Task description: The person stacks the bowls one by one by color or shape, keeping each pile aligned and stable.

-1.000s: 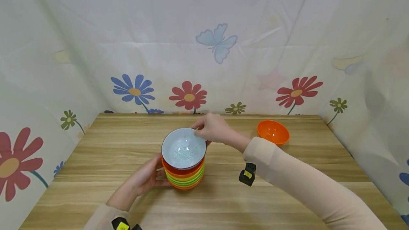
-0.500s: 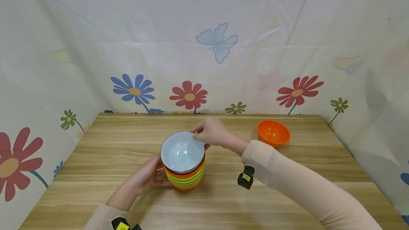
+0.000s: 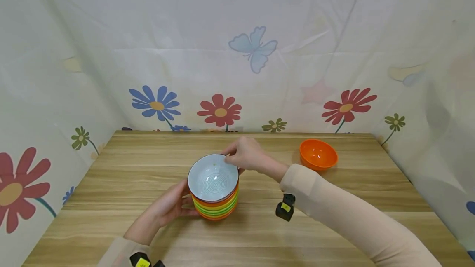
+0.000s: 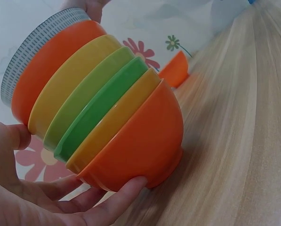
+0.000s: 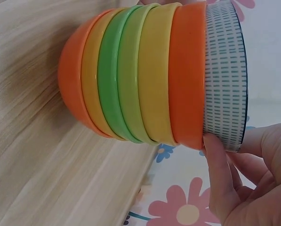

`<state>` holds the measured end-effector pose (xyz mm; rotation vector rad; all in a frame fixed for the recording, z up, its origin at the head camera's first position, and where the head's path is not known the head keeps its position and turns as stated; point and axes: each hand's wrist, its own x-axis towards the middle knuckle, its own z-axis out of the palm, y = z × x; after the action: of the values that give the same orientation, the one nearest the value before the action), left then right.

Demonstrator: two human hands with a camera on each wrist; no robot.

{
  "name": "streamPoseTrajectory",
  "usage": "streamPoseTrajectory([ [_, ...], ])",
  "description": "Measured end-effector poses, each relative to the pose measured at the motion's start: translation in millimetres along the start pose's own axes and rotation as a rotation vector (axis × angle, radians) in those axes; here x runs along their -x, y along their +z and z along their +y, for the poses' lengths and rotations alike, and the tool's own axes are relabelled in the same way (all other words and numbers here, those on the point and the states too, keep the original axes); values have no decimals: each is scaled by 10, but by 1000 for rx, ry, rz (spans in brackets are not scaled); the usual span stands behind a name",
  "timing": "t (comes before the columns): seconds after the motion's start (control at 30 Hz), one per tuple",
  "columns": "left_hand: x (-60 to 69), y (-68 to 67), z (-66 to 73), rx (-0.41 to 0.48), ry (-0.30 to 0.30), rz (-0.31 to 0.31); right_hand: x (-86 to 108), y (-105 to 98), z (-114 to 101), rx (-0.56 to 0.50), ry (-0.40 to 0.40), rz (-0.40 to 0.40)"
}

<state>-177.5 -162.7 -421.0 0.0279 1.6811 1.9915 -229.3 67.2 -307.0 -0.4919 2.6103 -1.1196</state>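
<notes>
A stack of bowls point(image 3: 215, 209) in orange, yellow and green stands upright on the wooden table. Its topmost bowl point(image 3: 213, 178) is pale inside, with a dark rim and green dashes outside. My right hand point(image 3: 246, 153) pinches this patterned bowl at its far right edge; in the right wrist view one fingertip lies below it, by the orange bowl's rim. The left hand point(image 3: 172, 205) holds the stack's left side. In the left wrist view its thumb touches near the upper yellow bowl point(image 4: 74, 77), and a finger reaches the bottom orange bowl point(image 4: 140, 141).
A separate orange bowl point(image 3: 318, 154) stands on the table point(image 3: 282, 242) at the back right, beyond the right forearm. A flower-printed cloth point(image 3: 178, 52) hangs behind the table and along both sides.
My right hand has lowered the patterned bowl slightly, so it sits deeper in the stack and hides more of the orange bowl below. The left hand has stayed in place.
</notes>
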Motion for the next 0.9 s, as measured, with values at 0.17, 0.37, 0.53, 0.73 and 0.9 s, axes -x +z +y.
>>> streamPoseTrajectory([
  [0.17,0,1,2,4,-1,0,-3,19,4,-4,13,10],
  [0.37,-4,-2,-1,8,0,-2,-14,32,21,-29,36,18],
  [0.53,-6,-2,-3,10,-2,0,-14,35,28,-49,45,25],
  [0.73,-4,4,2,5,-6,7,-14,39,28,-54,56,28],
  [0.9,1,8,6,-1,-6,10,-16,43,31,-51,59,32],
])
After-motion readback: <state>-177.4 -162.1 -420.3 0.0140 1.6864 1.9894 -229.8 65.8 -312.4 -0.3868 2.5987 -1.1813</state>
